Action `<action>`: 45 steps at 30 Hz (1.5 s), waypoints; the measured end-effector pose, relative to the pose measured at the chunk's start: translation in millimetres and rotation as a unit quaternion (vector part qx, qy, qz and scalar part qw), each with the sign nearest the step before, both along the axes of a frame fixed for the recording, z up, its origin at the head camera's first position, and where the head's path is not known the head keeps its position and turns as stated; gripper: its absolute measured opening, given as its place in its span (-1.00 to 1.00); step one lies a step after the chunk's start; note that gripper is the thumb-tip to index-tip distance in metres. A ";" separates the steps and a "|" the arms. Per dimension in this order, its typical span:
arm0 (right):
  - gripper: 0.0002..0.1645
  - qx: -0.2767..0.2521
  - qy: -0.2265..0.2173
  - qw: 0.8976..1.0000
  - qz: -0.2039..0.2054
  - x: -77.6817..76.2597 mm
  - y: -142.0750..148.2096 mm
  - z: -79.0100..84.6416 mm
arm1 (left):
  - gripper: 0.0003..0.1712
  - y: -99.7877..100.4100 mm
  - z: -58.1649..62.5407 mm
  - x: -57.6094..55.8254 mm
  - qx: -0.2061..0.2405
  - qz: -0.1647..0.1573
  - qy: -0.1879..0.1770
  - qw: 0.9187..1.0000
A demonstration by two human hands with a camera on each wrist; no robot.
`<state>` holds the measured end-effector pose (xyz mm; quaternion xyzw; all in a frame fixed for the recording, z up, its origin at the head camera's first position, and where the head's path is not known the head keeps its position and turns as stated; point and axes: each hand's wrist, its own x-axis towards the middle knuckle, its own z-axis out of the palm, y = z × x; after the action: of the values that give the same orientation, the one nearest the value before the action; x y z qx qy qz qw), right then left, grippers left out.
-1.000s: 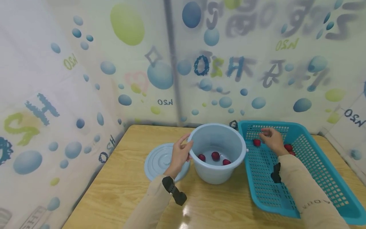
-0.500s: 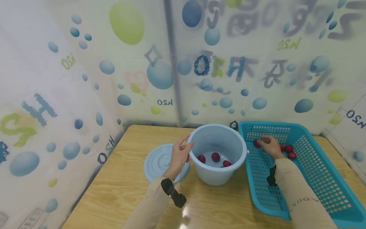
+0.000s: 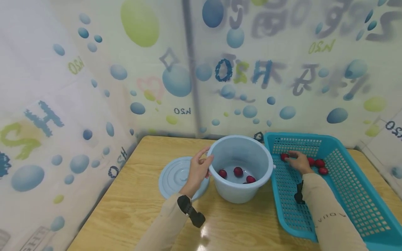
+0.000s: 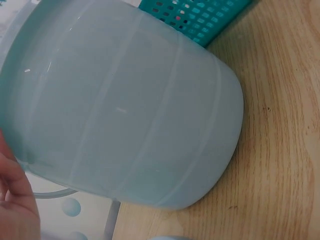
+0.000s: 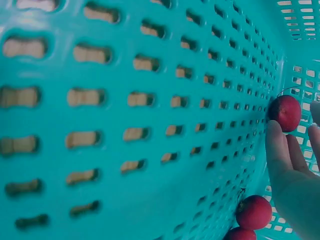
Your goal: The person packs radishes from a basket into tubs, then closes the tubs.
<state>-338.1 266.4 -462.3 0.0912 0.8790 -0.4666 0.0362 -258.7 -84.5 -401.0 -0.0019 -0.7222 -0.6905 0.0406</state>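
Note:
My left hand holds the rim of a light blue plastic bucket, thumb on top and fingers curled below. Several red radishes lie on the bucket's floor. Over at the right, my right hand reaches down into a turquoise plastic basket. Its fingertips are right at a round radish in the far left corner; the right wrist view shows a gap between this radish and some of the fingers. More radishes lie beside that hand, partly hidden behind it.
A round light blue lid lies flat on the wooden table, left of the bucket and partly under my left forearm. Basket and bucket stand side by side. A patterned curtain hangs behind the table.
My right hand has moved down and slightly forward into the basket, to the radish in the corner. The left hand keeps its hold on the bucket rim.

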 end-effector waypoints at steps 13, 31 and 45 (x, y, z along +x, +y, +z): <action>-0.47 0.022 0.007 1.000 0.004 -2.8 -4.6 5.8 | -0.52 0.3 2.7 -0.1 -0.002 -0.002 0.006 1.000; -0.53 0.044 -0.016 0.999 -0.017 -4.4 -7.0 -3.5 | -0.49 1.0 20.7 12.2 0.003 -0.019 -0.013 1.000; -0.45 0.031 -0.018 0.999 0.022 -1.5 -5.4 -3.2 | -0.49 2.7 24.9 15.0 -0.002 -0.019 -0.018 1.000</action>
<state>-339.6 261.1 -465.5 0.0815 0.8939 -0.4367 0.0595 -243.6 -81.8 -376.1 -0.0034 -0.7241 -0.6895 0.0150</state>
